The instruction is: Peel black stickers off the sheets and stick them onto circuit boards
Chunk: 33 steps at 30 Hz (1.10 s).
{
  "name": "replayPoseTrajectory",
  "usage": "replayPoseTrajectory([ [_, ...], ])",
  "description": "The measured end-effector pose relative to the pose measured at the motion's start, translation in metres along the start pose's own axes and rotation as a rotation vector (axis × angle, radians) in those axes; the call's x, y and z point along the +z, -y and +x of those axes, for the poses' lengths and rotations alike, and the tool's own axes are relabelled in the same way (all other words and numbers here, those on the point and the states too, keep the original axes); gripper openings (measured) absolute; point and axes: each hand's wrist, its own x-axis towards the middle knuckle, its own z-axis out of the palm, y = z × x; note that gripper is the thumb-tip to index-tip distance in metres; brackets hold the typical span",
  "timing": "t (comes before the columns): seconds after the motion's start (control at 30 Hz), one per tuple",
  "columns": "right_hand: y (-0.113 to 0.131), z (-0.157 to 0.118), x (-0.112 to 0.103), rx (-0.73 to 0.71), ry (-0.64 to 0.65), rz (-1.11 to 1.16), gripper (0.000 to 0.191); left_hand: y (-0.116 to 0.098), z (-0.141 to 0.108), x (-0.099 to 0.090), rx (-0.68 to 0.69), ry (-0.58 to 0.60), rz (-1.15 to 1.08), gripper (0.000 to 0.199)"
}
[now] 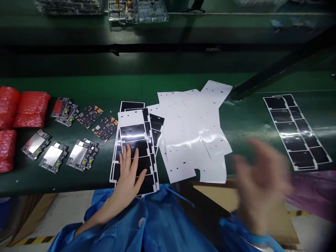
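My left hand (pixel 130 171) lies flat, fingers spread, on a stack of white-backed sheets with black rectangular stickers (pixel 131 133). The top sheet has a bare white strip at its far end. Right of the stack, blank white backing sheets (pixel 187 126) overlap in a loose pile, their edges at odd angles. My right hand (pixel 261 178) is raised near the table's front edge, right of the white pile, and is smeared by motion. Whether its fingers hold anything cannot be made out. Farther right, two long strips of black stickers (pixel 296 133) lie slightly overlapped.
Several circuit boards (pixel 54 154) with silver shields lie at left, and two dark boards (pixel 105 127) sit beside the sticker stack. Red bubble-wrap packets (pixel 31 108) are at the far left. A dark slanted post (pixel 283 66) meets the green table. Clear trays (pixel 138 10) stand on the shelf above.
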Motion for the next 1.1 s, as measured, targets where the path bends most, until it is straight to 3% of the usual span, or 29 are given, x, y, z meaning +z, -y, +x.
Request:
replayPoseTrajectory([
  [0.07,-0.005,0.005,0.074,-0.229,0.427,-0.059,0.087,0.003,0.001,-0.011,-0.027,-0.012,-0.129,0.067],
  [0.13,-0.009,0.009,0.14,-0.386,0.728,-0.093,0.115,0.012,0.0,-0.025,-0.051,-0.085,-0.192,0.061],
  [0.2,-0.012,0.013,0.183,-0.444,0.857,-0.123,0.136,0.025,0.0,-0.038,-0.086,-0.192,-0.203,0.056],
  [0.27,-0.016,0.014,0.201,-0.468,0.879,-0.122,0.139,0.038,0.0,-0.048,-0.126,-0.264,-0.206,0.048],
  [0.4,-0.021,0.009,0.196,-0.474,0.75,-0.063,0.109,0.051,0.013,-0.056,-0.217,-0.258,-0.197,0.035],
  [0.5,-0.014,0.005,0.187,-0.438,0.668,-0.027,0.094,0.047,0.033,-0.057,-0.189,-0.198,-0.238,0.035],
  [0.67,0.013,0.009,0.168,-0.448,0.684,0.049,0.087,0.028,0.056,-0.053,-0.241,-0.135,-0.74,0.019],
  [0.77,0.026,0.021,0.155,-0.53,0.565,0.074,0.053,0.019,0.055,-0.049,-0.246,-0.164,-0.886,0.016],
  [0.9,0.034,0.036,0.147,-0.699,0.5,0.049,0.021,0.014,0.048,-0.047,-0.151,-0.211,-0.785,0.016],
  [1.1,0.036,0.04,0.149,-0.733,0.502,-0.001,0.02,0.006,0.045,-0.046,-0.066,-0.242,-0.648,0.009],
])
